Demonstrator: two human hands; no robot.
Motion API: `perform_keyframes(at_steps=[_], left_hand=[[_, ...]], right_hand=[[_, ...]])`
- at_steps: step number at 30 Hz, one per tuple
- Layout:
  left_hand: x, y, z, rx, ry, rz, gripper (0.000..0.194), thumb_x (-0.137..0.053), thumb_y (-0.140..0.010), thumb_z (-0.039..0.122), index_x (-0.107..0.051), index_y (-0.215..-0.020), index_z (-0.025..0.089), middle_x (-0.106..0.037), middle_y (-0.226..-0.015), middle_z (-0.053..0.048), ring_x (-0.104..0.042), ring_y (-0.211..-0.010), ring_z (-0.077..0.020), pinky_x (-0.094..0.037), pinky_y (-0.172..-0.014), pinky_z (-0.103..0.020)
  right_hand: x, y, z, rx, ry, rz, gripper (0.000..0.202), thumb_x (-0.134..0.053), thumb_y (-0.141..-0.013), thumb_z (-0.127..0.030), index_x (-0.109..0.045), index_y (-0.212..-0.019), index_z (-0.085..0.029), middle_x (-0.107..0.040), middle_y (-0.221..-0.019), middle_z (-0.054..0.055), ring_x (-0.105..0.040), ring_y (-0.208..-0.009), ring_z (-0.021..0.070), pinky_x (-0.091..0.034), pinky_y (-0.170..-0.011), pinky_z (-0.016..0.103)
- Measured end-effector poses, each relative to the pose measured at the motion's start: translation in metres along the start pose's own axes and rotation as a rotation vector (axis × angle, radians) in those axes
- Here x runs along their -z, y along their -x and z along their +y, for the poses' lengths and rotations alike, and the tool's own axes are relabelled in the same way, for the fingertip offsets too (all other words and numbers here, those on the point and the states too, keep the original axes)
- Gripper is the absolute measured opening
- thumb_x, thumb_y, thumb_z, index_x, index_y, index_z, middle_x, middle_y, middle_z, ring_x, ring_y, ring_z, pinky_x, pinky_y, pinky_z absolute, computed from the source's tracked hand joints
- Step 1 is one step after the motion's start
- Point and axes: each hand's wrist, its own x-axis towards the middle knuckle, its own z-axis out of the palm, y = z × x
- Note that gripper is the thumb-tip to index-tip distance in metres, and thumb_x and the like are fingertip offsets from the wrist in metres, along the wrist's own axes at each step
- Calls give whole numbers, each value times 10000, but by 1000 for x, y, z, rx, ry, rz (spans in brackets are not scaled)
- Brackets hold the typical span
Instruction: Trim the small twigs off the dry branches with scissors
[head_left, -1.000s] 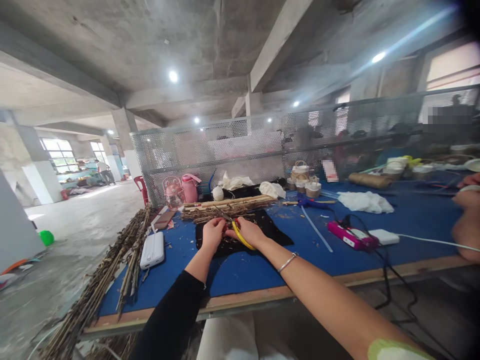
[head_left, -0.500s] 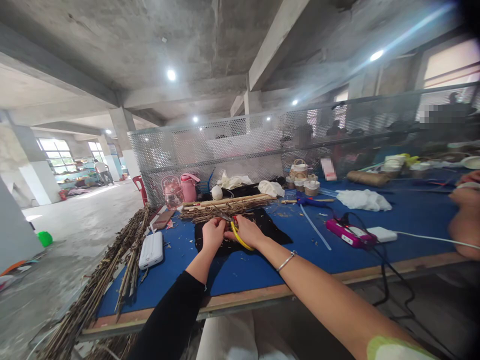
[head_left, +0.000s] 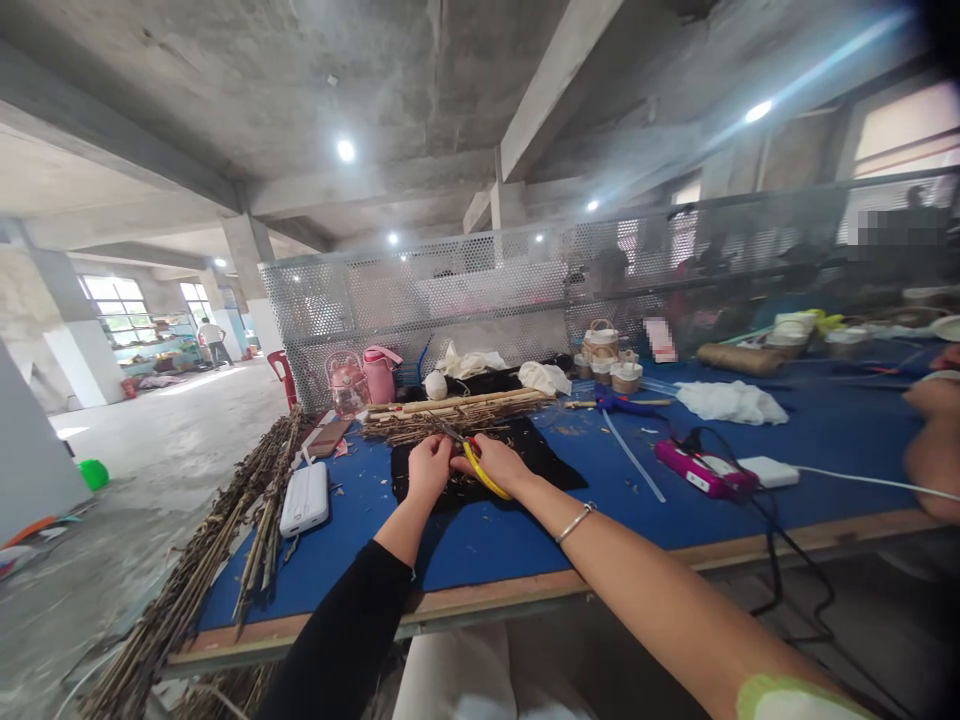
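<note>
Yellow-handled scissors are in my right hand, their blades pointing up and left over the twigs. Close beside them, my left hand is closed, its fingertips pinched near the blades; what they pinch is too small to make out. Both hands are above a black cloth strewn with small plant bits. Just behind the hands lies a pile of thin dry twigs, with thicker sticks on top.
Bundled dry stalks hang over the table's left edge beside a white power bank. A magenta device with cables, white cloth, small baskets and a pink bottle surround the work. A person's arm is at right.
The view has shifted very slightly. Both hands stay nearly in place, with the scissors in my right hand. The distant person at left has changed posture a little.
</note>
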Motion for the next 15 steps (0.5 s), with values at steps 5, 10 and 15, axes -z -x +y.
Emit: perform_keyframes(at_steps=[5, 10, 15], left_hand=[[3, 1, 5, -12, -6, 31, 265, -458, -760, 320, -652, -734, 140, -659, -671, -48, -574, -611, -139, -412, -585, -223], [1, 3, 6, -44, -19, 6, 271, -460, -765, 327, -656, -742, 141, -660, -679, -46, -567, -618, -139, -402, -594, -223], [3, 4, 8, -116, -101, 6, 281, -433, -782, 309, -657, -727, 149, -649, -665, -32, -543, -616, -130, -377, -598, -218]], right_hand=[[-2, 0, 1, 8, -25, -6, 605, -527, -662, -678, -480, -987, -170, -629, -940, 114, -600, -881, 239, -366, -652, 259], [-2, 0, 2, 50, -41, 33, 619, -526, -666, -672, -461, -1009, -161, -609, -993, 122, -587, -923, 248, -375, -670, 273], [2, 1, -1, 15, 1, 3, 591, -496, -682, -682, -477, -984, -174, -629, -935, 109, -600, -892, 251, -379, -665, 275]])
